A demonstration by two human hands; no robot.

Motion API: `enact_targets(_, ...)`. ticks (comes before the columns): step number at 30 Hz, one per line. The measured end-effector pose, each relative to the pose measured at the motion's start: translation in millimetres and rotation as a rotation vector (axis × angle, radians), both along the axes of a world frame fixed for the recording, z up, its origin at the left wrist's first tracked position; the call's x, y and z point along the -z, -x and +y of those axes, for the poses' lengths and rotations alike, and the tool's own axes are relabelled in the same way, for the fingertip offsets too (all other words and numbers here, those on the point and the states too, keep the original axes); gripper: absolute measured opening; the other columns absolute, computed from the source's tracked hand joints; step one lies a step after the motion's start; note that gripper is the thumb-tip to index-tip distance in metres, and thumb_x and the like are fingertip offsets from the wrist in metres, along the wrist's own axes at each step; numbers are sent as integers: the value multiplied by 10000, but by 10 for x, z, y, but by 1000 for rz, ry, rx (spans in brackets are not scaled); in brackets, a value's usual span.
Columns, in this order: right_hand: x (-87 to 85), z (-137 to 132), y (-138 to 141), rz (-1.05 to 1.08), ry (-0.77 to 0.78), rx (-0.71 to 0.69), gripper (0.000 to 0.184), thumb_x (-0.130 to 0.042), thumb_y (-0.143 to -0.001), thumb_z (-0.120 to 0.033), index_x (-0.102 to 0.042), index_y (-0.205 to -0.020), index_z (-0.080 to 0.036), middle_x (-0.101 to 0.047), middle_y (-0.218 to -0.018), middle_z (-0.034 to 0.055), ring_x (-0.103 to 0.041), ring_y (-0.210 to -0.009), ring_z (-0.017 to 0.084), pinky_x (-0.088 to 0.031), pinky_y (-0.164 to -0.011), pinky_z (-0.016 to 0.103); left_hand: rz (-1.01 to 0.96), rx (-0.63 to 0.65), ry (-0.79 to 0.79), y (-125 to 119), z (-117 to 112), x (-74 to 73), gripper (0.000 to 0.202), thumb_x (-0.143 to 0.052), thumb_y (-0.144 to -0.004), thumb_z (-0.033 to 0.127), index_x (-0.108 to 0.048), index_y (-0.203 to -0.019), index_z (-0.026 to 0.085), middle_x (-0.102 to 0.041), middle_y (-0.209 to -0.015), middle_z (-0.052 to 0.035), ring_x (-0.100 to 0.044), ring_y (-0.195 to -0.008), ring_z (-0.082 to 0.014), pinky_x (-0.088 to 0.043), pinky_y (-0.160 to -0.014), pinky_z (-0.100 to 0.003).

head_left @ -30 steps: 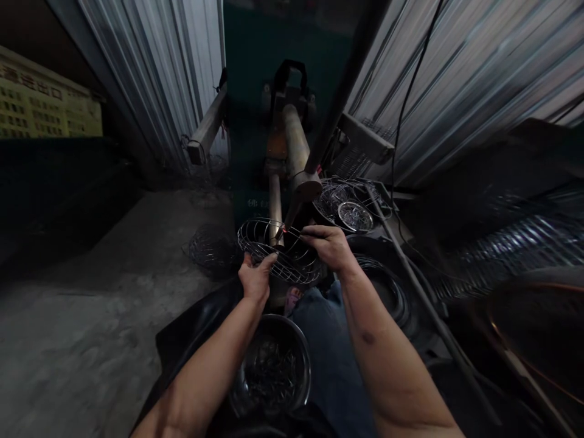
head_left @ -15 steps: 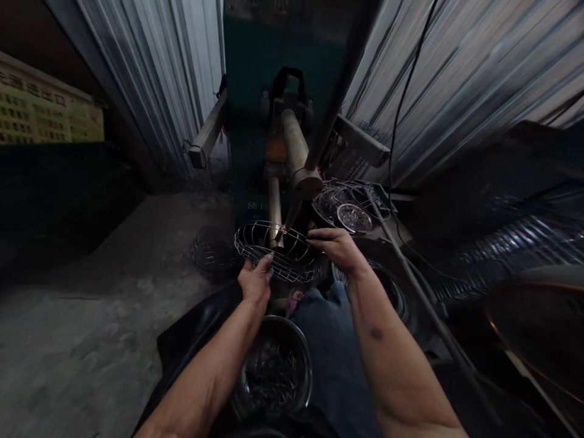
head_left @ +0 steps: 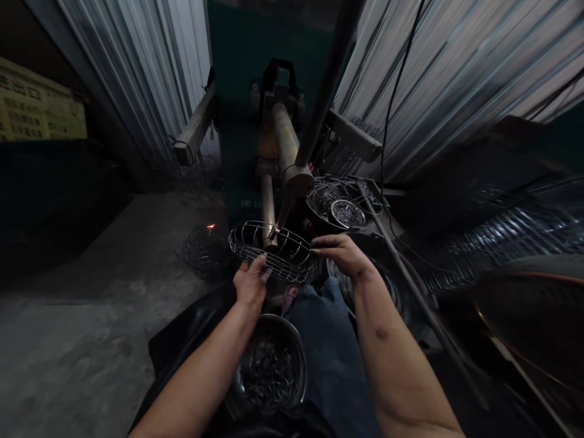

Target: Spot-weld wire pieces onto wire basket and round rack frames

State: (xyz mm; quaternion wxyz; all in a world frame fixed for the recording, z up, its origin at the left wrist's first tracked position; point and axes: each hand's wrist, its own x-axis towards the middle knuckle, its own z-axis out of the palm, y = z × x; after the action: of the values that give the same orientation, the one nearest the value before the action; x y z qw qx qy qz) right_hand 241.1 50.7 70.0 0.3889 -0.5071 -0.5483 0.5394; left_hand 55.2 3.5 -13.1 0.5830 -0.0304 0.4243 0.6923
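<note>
A round wire basket [head_left: 269,246] lies tilted under the pointed upper electrode [head_left: 283,210] of a spot welding machine [head_left: 278,140]. My left hand [head_left: 250,283] grips the basket's near rim, fingers curled over the wires. My right hand [head_left: 343,254] pinches the basket's right rim, thumb and fingers closed on a wire. The electrode tip touches the basket's inside near the middle. A small spark [head_left: 210,227] shows to the left, above the floor.
A metal bowl [head_left: 272,368] of small wire pieces sits on my lap. Finished wire baskets [head_left: 340,204] pile at the right of the machine; another [head_left: 203,248] lies on the concrete floor at left. Corrugated metal walls stand on both sides. Stacked wire rings [head_left: 502,243] lie right.
The glow at the electrode tip has gone out. The basket has turned slightly in my hands, and my right hand has slid to the rim's right side. A spark now flies left.
</note>
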Motion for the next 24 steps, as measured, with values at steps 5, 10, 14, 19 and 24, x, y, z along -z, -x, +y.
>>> enact_targets(5,-111,36,224,-54,-97,-8,308,-806,-526,-351,-758,-772,-170,-691,-704,21,-609,-661,161,-484,-698,331,-93,2,89,3,26,39,194,-755,-608,169,-598,-721,154,-590,-651,14,-593,-636,-131,-531,-746,-399)
enact_targets(10,-204,185,431,-87,-147,-34,257,-772,-539,-321,-749,-736,-157,-679,-688,12,-593,-664,153,-466,-702,316,-151,-8,137,5,83,-8,131,-719,-692,158,-602,-751,164,-594,-680,-3,-594,-633,-128,-542,-722,-363)
enact_targets(14,-193,235,453,-75,-166,-28,234,-782,-529,-303,-742,-705,-153,-671,-674,7,-589,-675,150,-459,-703,302,-182,6,154,9,88,-30,125,-715,-722,165,-605,-781,160,-595,-695,-15,-593,-639,-134,-550,-717,-362)
enact_targets(19,-76,170,225,20,-20,-46,370,-812,-537,-385,-752,-829,-165,-689,-716,17,-608,-657,147,-479,-663,296,-210,19,165,5,82,-12,136,-718,-727,158,-599,-795,158,-595,-696,-18,-587,-624,-136,-558,-701,-371)
enact_targets(24,8,121,61,27,20,29,363,-856,-435,-330,-752,-739,-162,-686,-662,24,-607,-609,156,-493,-640,320,-235,38,165,-8,61,-13,114,-702,-751,160,-602,-806,158,-601,-712,-21,-592,-629,-143,-561,-687,-368)
